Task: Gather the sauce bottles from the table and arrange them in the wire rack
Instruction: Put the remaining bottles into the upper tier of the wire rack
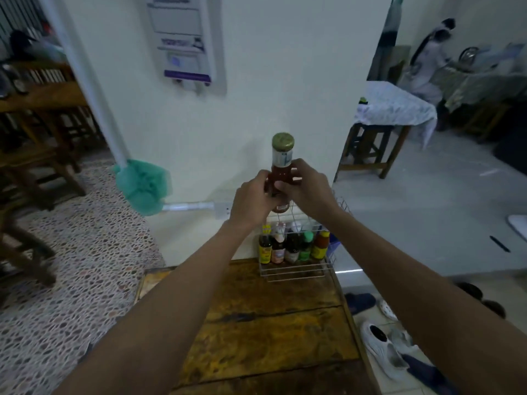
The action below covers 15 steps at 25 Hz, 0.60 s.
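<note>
A tall sauce bottle (282,158) with reddish-brown sauce, a gold cap and a white neck label is held upright in the air, above the wire rack (296,273). My left hand (252,199) and my right hand (309,189) both grip its body; the lower part is mostly hidden by my fingers. The wire rack stands at the far end of the wooden table (265,332), against the wall. Several smaller sauce bottles (293,246) stand in a row inside it, with yellow, red, green and orange caps or labels.
A white wall rises right behind the rack. A green net bag (142,186) hangs on a white pipe to the left. Wooden chairs (31,166) stand on the pebble floor at left. Shoes (382,346) lie on the floor at right. A person (427,67) stands far right.
</note>
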Each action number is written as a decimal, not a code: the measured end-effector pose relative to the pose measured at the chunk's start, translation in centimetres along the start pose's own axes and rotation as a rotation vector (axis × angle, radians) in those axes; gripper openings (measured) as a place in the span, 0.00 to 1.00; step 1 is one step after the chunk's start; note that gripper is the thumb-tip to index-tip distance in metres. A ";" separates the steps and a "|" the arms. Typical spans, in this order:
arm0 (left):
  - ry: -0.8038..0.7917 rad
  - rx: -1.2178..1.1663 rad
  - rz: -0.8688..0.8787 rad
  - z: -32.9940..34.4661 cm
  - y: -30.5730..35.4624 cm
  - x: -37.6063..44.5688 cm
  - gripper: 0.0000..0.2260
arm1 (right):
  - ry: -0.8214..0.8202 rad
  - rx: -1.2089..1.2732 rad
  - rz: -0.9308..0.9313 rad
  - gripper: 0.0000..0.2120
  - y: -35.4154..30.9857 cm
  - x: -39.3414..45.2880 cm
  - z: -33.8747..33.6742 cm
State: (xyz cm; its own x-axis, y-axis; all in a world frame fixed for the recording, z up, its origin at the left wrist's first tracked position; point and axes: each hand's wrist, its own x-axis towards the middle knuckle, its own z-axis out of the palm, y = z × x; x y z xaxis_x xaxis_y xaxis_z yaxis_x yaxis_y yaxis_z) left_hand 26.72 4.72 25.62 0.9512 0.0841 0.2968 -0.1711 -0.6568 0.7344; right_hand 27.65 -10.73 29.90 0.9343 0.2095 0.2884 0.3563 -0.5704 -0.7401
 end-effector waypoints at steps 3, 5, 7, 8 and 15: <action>0.040 0.236 -0.021 1.9 -2.2 1.6 0.23 | -0.068 0.007 0.012 0.22 3.4 1.9 1.8; 0.047 0.331 -0.008 2.9 -3.1 2.1 0.22 | -0.112 0.019 0.025 0.22 5.2 2.9 3.0; 0.088 0.408 0.034 3.5 -3.9 2.2 0.22 | -0.153 0.034 0.032 0.22 6.4 3.4 4.1; 0.105 0.460 0.051 3.7 -4.3 2.2 0.22 | -0.170 0.047 0.042 0.22 6.9 3.5 4.5; 0.159 0.556 0.071 4.1 -6.2 1.9 0.26 | -0.144 0.108 0.013 0.23 8.3 3.2 6.1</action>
State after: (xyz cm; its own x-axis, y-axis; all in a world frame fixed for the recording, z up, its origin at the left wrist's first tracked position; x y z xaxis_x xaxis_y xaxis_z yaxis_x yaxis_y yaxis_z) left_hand 30.67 5.84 19.14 0.8850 0.1084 0.4529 -0.0319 -0.9561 0.2913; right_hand 33.68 -9.94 21.00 0.9280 0.3181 0.1942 0.3356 -0.4865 -0.8066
